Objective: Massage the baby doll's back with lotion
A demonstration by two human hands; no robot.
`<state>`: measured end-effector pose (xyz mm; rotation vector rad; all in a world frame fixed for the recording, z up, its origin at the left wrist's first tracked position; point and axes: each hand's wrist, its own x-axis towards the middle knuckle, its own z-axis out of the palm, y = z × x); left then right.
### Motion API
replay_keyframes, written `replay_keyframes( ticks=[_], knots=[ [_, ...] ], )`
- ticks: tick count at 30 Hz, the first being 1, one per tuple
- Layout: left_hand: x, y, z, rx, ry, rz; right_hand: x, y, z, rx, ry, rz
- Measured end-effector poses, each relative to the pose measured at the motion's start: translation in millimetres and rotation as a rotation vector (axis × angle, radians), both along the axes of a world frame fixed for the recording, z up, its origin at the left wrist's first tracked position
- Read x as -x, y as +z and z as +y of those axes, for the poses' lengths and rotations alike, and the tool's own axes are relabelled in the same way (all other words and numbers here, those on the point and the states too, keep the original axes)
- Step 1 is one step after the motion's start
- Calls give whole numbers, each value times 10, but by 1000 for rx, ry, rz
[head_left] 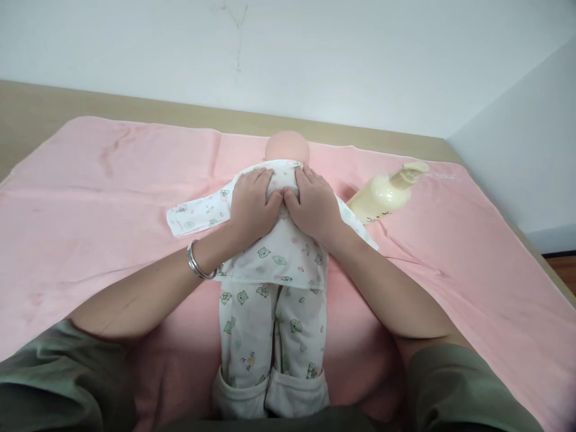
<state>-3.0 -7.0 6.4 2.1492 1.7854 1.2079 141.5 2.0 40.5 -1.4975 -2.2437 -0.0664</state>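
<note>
A bald, pink baby doll in white printed cotton clothes lies on a pink cloth, both hands spread flat over its upper torso, gripping nothing. Risk: a sideways slip of the right forearm could knock the cream pump bottle.

open passage lies over the pink cloth on the left, beyond the flat sleeve, and over its bare right portion. the bottle, leaning with its pump outward, obstructs the route just beside the doll's right side. the wall bounds the table at the far edge.
</note>
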Motion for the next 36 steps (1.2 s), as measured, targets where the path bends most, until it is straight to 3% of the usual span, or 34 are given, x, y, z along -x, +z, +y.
replay_keyframes(
  ticks=[5, 15, 22, 25, 29, 33, 36],
  knots=[
    [14, -21, 18, -13, -1, -24, 17, 28, -18, 19, -11, -21],
    [18, -15, -36, -51, 19, -42, 128, 69, -369, -18, 0, -208],
    [10, -39, -29, -94, 4, -110, 10, 306, -343, 101, 26, -88],
    [13, -59, -31, -150, -28, -148, -25, 389, -377, 34, 102, -26],
    [18, -60, -42, -165, -42, -147, 4, 289, -348, -97, 119, 35],
    [18, -42, -42, -107, -20, -112, 69, 103, -278, 4, 68, 6],
    [17, -30, -46, -79, -23, -105, 72, 110, -295, -4, 75, 51]
  ],
)
